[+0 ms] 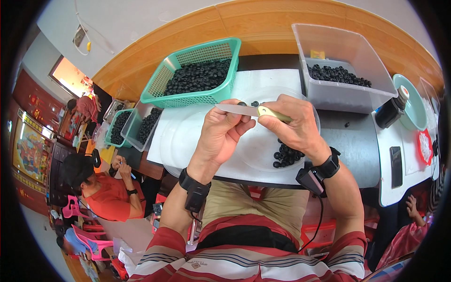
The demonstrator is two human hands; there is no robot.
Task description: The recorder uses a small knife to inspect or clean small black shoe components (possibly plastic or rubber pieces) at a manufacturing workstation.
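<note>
My right hand [298, 124] is closed around the yellow-green handle of a knife [237, 110], whose blade points left across my left fingertips. Between the thumb and fingers of my left hand [218, 134] is a small black rubber ring [242, 104], partly hidden by the blade. The blade appears to touch or lie very near it. Beneath my hands, a clear round tray [239, 152] rests on a white sheet. Several loose black rings [286, 156] lie heaped on its right side, and a few more sit just beyond my fingers.
Behind my hands stand a green basket [152, 89] of black rings and a translucent bin [347, 98] with more. Smaller tubs [136, 141] are at left. A dark bottle [393, 109], a basin [413, 105] and a phone [396, 167] lie right. A person in red [110, 199] sits left.
</note>
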